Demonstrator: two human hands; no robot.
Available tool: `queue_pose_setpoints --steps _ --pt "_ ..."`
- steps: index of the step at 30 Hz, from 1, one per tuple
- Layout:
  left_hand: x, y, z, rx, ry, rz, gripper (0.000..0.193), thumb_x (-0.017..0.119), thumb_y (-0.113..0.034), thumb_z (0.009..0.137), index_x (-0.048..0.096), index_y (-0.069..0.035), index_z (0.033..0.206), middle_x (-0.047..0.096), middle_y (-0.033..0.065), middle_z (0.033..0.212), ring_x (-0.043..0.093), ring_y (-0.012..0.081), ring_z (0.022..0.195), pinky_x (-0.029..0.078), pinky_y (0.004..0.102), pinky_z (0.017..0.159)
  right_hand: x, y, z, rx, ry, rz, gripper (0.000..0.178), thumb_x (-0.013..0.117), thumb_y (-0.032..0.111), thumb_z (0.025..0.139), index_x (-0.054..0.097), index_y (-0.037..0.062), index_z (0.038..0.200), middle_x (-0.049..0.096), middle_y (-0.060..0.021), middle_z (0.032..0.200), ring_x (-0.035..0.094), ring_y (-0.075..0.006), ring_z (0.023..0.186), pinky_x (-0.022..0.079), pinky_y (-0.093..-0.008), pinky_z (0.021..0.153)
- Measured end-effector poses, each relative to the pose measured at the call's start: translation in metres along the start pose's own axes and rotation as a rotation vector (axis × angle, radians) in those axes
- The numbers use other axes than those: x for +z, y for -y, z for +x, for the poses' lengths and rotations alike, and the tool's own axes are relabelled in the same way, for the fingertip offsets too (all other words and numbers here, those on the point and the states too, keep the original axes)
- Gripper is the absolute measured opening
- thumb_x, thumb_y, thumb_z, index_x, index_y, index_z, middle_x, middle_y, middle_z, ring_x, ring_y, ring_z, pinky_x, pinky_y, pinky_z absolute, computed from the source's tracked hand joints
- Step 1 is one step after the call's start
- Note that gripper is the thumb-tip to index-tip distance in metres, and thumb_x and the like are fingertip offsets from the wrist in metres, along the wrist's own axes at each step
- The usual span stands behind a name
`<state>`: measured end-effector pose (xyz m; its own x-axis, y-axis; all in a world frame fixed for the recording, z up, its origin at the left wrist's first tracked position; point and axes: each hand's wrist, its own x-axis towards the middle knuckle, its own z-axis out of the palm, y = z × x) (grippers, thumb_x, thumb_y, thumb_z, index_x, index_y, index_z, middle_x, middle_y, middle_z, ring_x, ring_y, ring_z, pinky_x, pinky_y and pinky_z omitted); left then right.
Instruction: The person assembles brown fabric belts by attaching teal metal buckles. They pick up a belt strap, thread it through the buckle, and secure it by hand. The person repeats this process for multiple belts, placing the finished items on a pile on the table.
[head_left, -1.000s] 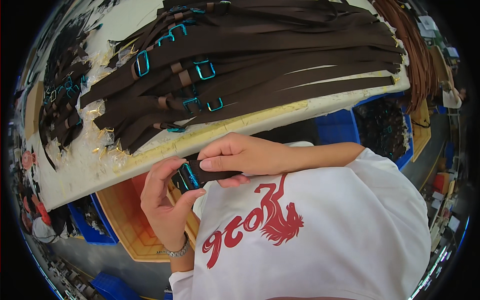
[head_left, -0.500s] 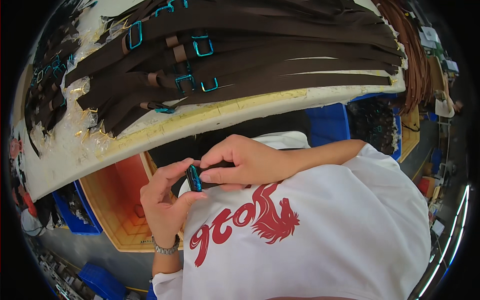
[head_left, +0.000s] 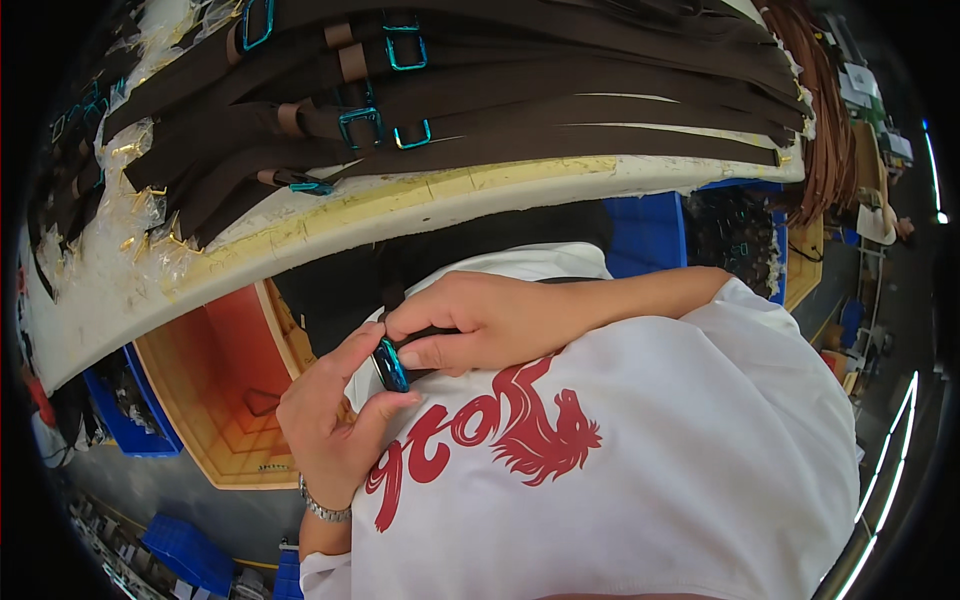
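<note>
A shiny blue-green metal buckle (head_left: 391, 366) is held in front of my shirt, seen nearly edge-on. My left hand (head_left: 330, 415) pinches it between the thumb below and the fingers above. From the other side, my right hand (head_left: 490, 315) is closed with thumb and forefinger against the buckle's right side. A dark strap shows in the gap between those right fingers, and most of it is hidden by the hand. Beyond my hands, many dark brown belts (head_left: 480, 110) lie bundled on the table, several with the same blue-green buckles (head_left: 361, 128) and brown keeper loops.
The white table's worn, yellowed edge (head_left: 430, 200) runs just beyond my hands. Clear plastic scraps with gold-coloured bits (head_left: 140, 220) lie on its left. Below stand an orange-lined crate (head_left: 240, 370) and blue bins (head_left: 645, 235). Reddish-brown cords (head_left: 830, 130) hang at the right end.
The table and belts sit slightly higher and further left in the picture. Both hands keep their hold, while the buckle has tilted a little.
</note>
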<state>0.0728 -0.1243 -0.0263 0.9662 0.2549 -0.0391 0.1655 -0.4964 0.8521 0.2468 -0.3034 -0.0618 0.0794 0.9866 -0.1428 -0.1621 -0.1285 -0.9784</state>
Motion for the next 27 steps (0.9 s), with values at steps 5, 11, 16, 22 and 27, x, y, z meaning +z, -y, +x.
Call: queue_pose_setpoints --steps 5,11,16,22,27 --pt "0.012 0.008 -0.002 -0.074 -0.064 -0.128 0.058 0.098 -0.013 0.068 0.077 0.000 0.120 0.081 0.0141 0.112 0.077 0.0199 0.094 0.057 0.0300 0.081 -0.010 0.013 -0.001 0.320 0.095 0.233 0.022 0.060 0.024 0.112 0.070 0.0046 0.111 0.057 0.0081 0.071 0.043 -0.0004 0.063 0.035 -0.0220 0.056" --pt "0.007 0.009 0.008 -0.276 0.057 -0.183 0.056 0.098 -0.011 0.068 0.077 0.001 0.119 0.081 0.0116 0.108 0.076 0.0170 0.095 0.056 0.0273 0.083 0.001 0.007 -0.002 0.349 -0.002 0.310 0.023 0.060 0.023 0.112 0.071 0.0049 0.105 0.060 0.0063 0.072 0.044 -0.0005 0.061 0.033 -0.0224 0.053" --pt "0.011 0.006 0.008 -0.222 -0.043 -0.281 0.053 0.095 -0.007 0.070 0.077 0.000 0.119 0.080 0.0100 0.107 0.075 0.0144 0.094 0.055 0.0264 0.083 -0.007 0.015 -0.001 0.341 0.014 0.212 0.023 0.060 0.022 0.112 0.071 0.0045 0.104 0.064 0.0041 0.074 0.045 -0.0013 0.060 0.034 -0.0219 0.052" --pt "0.014 -0.003 0.014 -0.258 0.065 -0.190 0.051 0.092 -0.006 0.072 0.076 0.000 0.120 0.080 0.0101 0.108 0.076 0.0195 0.096 0.056 0.0288 0.088 -0.004 -0.005 -0.004 0.312 0.011 0.381 0.025 0.060 0.022 0.113 0.071 0.0028 0.101 0.065 0.0023 0.074 0.046 -0.0021 0.061 0.036 -0.0230 0.052" --pt "0.007 -0.006 0.021 -0.059 -0.062 -0.069 0.049 0.089 -0.006 0.073 0.073 0.000 0.119 0.077 0.0135 0.115 0.074 0.0283 0.105 0.055 0.0351 0.095 0.000 0.008 0.000 0.218 -0.107 0.274 0.024 0.060 0.017 0.108 0.071 0.0009 0.094 0.069 -0.0002 0.072 0.052 -0.0067 0.060 0.041 -0.0260 0.055"
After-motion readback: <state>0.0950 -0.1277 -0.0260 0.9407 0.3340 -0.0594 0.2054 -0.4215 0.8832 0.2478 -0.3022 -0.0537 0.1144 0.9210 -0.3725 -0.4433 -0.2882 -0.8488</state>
